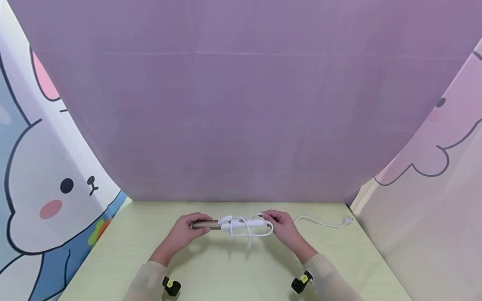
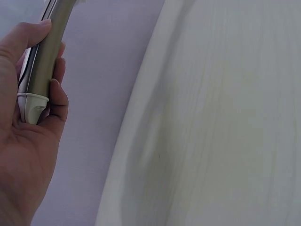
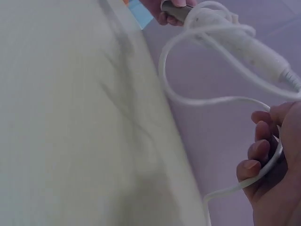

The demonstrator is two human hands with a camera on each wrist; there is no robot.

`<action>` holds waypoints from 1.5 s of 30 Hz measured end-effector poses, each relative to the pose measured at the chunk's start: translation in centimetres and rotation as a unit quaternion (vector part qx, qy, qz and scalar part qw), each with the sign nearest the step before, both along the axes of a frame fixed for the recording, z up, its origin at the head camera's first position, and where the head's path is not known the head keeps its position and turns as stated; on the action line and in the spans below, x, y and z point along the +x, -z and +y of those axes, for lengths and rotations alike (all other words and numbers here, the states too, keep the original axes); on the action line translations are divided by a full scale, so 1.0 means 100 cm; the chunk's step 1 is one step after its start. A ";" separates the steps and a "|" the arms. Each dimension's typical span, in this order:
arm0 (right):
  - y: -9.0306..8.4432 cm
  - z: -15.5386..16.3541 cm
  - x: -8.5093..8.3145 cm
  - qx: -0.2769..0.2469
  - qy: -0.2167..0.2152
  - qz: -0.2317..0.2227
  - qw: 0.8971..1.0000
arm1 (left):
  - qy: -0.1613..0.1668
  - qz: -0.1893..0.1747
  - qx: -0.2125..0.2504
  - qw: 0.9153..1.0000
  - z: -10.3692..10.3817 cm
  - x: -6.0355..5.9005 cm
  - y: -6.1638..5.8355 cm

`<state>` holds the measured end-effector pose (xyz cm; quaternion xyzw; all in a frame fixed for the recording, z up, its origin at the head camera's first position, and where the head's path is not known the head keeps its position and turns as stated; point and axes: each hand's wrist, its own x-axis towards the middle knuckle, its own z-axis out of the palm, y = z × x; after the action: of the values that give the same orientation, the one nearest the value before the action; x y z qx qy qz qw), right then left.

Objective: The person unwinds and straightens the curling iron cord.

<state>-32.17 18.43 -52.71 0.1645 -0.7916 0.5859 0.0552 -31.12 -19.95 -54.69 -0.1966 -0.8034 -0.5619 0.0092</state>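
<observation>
**Two hands hold a curling iron up over the table**

Two hands share one thing here, and each has its own end. On the left side, the left hand (image 1: 187, 227) wraps its fingers and thumb round the metal barrel (image 1: 206, 225) of the curling iron (image 1: 233, 223). The left wrist view shows the barrel lying across the palm, with its small white tip (image 2: 32, 104) near the heel of the hand. Held like that, the iron stays level and does not tip.

In the middle, the white handle (image 1: 246, 223) floats just above the green table (image 1: 233, 267), not touching it. The white cord (image 1: 250, 233) loops round the handle and hangs down in a loose curl below it. Keeping the iron up in the air leaves room for the cord to go around.

On the right side, the right hand (image 1: 281, 225) sits at the back end of the handle. Its fingers (image 3: 256, 157) curl round the cord and pinch it, so the loop cannot slip off. From there the rest of the cord lies on the table and runs off to the right, ending in the plug (image 1: 348, 220) near the pink wall (image 1: 433, 209). The plug is not in anything.
</observation>
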 end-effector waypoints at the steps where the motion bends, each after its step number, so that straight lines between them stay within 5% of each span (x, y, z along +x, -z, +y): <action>1: 0.003 0.000 0.001 -0.001 -0.004 -0.004 1.000 | -0.001 0.002 0.002 1.000 0.000 0.000 0.000; 9: 0.028 -0.013 0.013 0.042 -0.068 -0.015 0.997 | -0.017 0.017 0.023 0.999 -0.001 -0.002 -0.001; 16: 0.027 -0.033 0.039 0.099 -0.155 -0.024 0.983 | -0.043 0.026 0.017 0.999 -0.001 -0.003 -0.002; 30: -0.024 -0.056 0.072 0.093 -0.219 0.140 0.961 | -0.058 0.024 0.004 0.998 -0.003 -0.002 0.001; 38: -0.052 -0.054 0.066 0.064 -0.204 0.210 0.954 | -0.041 0.023 0.015 0.999 -0.002 -0.003 0.006; 45: -0.071 -0.045 0.051 0.043 -0.183 0.211 0.959 | -0.024 0.037 0.001 0.999 -0.001 -0.001 0.006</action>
<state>-27.07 13.92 -45.62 0.4285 -0.7429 0.5032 0.1062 -31.19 -20.02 -55.27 -0.1978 -0.8067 -0.5543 0.0527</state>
